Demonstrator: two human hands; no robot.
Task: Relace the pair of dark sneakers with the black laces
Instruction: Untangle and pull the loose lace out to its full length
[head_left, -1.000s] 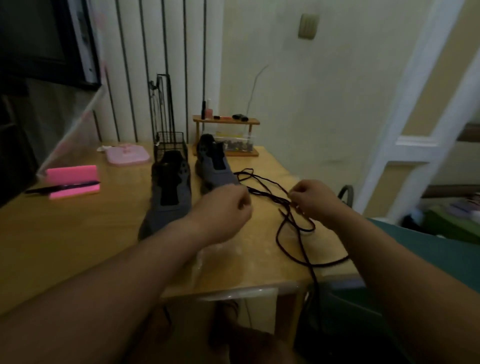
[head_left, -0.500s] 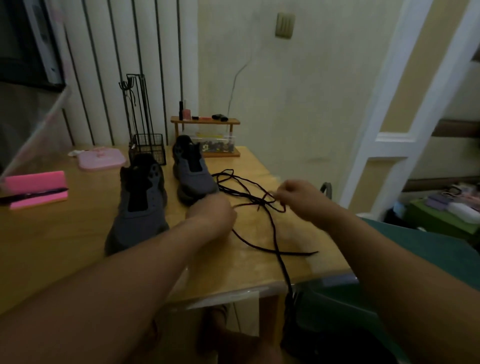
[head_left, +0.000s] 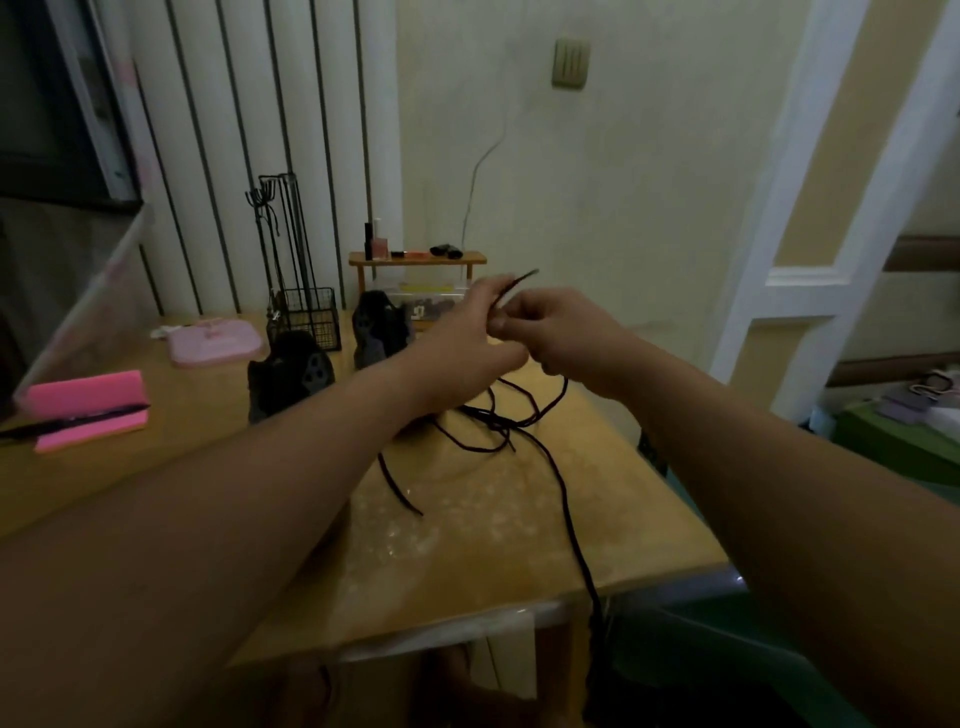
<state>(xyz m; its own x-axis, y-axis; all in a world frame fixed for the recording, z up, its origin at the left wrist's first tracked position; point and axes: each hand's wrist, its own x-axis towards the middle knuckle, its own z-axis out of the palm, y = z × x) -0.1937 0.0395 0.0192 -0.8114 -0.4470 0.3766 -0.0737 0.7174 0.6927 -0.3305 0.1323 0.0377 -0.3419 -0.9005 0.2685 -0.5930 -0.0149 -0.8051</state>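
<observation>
Both hands have lifted off the table since a moment ago and come together in the air, and the view has tipped up with them. The left hand and right hand meet above the far side of the table, each with fingertips closed in a pinch on one lace end, whose tip pokes up between them; blur hides the exact finger placement. Below them the rest of the black laces lie in a loose tangle on the wood, with one strand trailing over the near edge and hanging out of sight. The nearer sneaker and farther sneaker stand side by side to the left of the tangle, untouched, so lacing has apparently not started, and the step in hand looks like singling out one lace. To do it well, one hand should keep the tip pinched while the other slides down the strand and feeds it out of the crossings slowly, loosening loops instead of pulling them tight. The hanging strand is a risk: its weight could drag the tangle off the edge, so it is worth drawing back onto the table first. Once one lace runs free, matching its two ends for even length should make threading the lowest eyelets easier.
</observation>
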